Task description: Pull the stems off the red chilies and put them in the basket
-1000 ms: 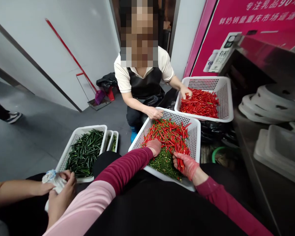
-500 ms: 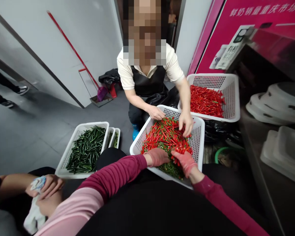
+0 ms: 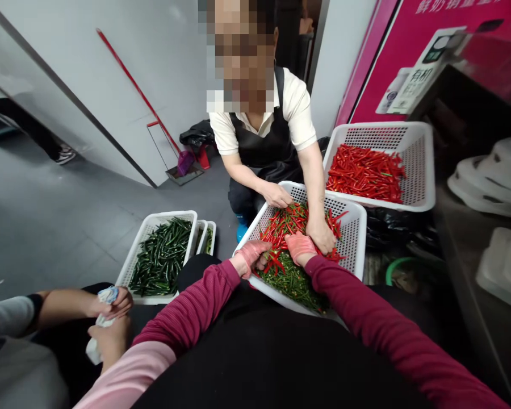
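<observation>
A white perforated basket (image 3: 354, 227) in front of me holds red chillies (image 3: 276, 228) toward its far side and a heap of green chilli stems (image 3: 296, 284) on my side. My left hand (image 3: 253, 255), in a thin pinkish glove, is at the basket's left side with its fingers curled in. A few red chillies lie against its fingertips; whether it grips them is unclear. My right hand (image 3: 300, 245), gloved alike, is closed low over the chillies, its fingertips partly hidden. Close beside it, a co-worker's hand (image 3: 321, 234) reaches into the same basket.
Behind on the right stands a white basket (image 3: 423, 165) of picked red chillies. A basket (image 3: 138, 238) of dark green chillies is on the floor at left. Another person's hands (image 3: 113, 315) hold a white cloth nearby. A dustpan (image 3: 185, 173) stands by the wall.
My hands have moved apart, the left one leftward, the right one up and left. The red chilli bunch no longer shows in my right hand. The co-worker's hand reached down into the basket.
</observation>
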